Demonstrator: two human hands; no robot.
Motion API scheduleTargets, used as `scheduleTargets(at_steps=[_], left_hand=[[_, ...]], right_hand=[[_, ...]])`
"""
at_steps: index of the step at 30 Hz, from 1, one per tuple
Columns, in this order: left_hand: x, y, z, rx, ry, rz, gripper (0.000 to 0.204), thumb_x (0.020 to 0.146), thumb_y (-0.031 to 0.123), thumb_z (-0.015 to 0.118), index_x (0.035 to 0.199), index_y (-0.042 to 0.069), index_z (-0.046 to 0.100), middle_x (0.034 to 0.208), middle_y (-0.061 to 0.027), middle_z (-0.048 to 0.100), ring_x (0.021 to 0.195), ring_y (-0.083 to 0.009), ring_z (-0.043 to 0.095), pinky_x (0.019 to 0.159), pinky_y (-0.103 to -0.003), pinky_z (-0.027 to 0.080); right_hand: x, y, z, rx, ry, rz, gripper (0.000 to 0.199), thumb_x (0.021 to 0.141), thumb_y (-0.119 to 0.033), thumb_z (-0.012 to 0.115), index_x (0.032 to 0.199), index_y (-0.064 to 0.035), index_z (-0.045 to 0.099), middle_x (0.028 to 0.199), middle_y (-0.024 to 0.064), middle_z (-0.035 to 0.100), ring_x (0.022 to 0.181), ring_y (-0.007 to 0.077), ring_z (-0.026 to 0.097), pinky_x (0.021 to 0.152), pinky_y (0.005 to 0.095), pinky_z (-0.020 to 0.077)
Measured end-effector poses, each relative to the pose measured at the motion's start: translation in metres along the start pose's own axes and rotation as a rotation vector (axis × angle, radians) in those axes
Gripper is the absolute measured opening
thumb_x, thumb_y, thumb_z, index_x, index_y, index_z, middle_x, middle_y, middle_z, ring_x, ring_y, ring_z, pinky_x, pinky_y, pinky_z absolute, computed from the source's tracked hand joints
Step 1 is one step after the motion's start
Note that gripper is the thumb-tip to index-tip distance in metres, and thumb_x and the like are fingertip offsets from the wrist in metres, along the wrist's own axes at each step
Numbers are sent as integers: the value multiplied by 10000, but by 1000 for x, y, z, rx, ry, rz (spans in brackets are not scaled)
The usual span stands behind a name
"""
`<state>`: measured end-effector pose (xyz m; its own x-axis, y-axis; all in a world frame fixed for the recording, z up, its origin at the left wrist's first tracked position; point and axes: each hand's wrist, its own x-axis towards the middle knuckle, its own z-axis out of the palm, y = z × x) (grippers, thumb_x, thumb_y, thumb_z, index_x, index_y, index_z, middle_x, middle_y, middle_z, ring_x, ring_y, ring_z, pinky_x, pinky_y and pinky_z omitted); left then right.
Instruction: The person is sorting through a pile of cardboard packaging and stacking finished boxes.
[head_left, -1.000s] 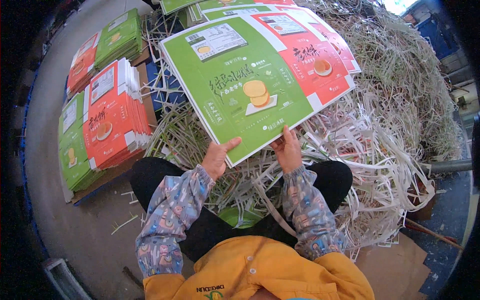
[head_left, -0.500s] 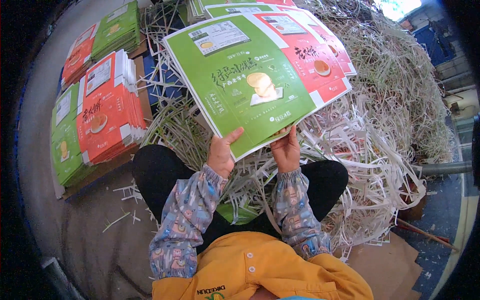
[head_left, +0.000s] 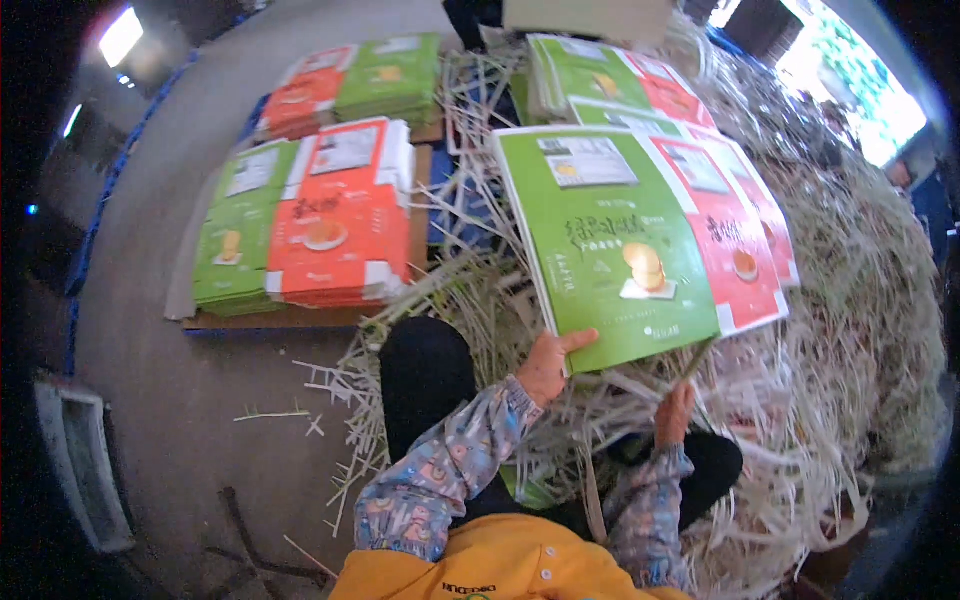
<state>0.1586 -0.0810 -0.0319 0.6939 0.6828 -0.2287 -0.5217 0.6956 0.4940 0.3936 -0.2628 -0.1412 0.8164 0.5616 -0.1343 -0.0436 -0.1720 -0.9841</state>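
A stack of printed cardboard box sheets (head_left: 610, 225), green on the left and red on the right, lies tilted before me. My left hand (head_left: 545, 365) grips its near left corner, thumb flat on the green face and fingers hidden underneath. Just below the near edge, my right hand (head_left: 675, 412) is closed on a thin paper strip (head_left: 700, 358) that runs up to the sheets. How far the strip is still joined to them is blurred. White and pale green trimmings (head_left: 770, 400) lie around and under the right hand.
Piles of green sheets (head_left: 240, 230) and red sheets (head_left: 335, 230) rest on a low pallet to the left, with further piles (head_left: 385, 80) behind. More sheets (head_left: 590, 75) lie beyond the held ones. A large heap of shredded strips (head_left: 850, 250) rises at right.
My view has swung left, so everything sits further right. My right hand has dropped away from the sheets' near edge, a strip now in its fingers; the left keeps its corner.
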Motion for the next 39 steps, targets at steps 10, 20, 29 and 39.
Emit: scheduleTargets(at_steps=[10, 20, 29, 39], left_hand=[[-5, -14, -10, 64, 15, 0, 353, 749, 48, 617, 1079, -18, 511, 1015, -101, 582, 883, -183, 576, 759, -299, 485], [-17, -37, -10, 210, -22, -6, 320, 797, 123, 587, 1074, -14, 503, 975, -84, 587, 835, -164, 576, 758, -287, 475], [-58, -20, -11, 425, -70, -236, 227, 860, 224, 516, 881, -2, 531, 630, -44, 554, 494, -103, 538, 433, -210, 446], [-87, 23, -50, 886, 24, -355, 153, 835, 189, 523, 859, 65, 610, 544, -8, 501, 468, -91, 487, 414, -217, 395]], right_hand=[[-49, -79, 71, -109, 245, -286, 199, 862, -203, 502, 952, -35, 446, 715, 29, 440, 600, 121, 436, 513, 274, 385], [-42, -105, 117, 914, -219, 320, 442, 857, -349, 488, 1172, -44, 427, 1117, 106, 506, 976, 222, 512, 823, 379, 435], [-49, -125, 124, 580, -200, 283, 360, 852, -266, 506, 1108, -16, 465, 1007, 76, 542, 875, 182, 554, 723, 317, 480], [-29, -141, 86, 645, -64, 186, 363, 854, -200, 492, 1154, 1, 447, 1117, 119, 517, 981, 247, 524, 847, 371, 429]])
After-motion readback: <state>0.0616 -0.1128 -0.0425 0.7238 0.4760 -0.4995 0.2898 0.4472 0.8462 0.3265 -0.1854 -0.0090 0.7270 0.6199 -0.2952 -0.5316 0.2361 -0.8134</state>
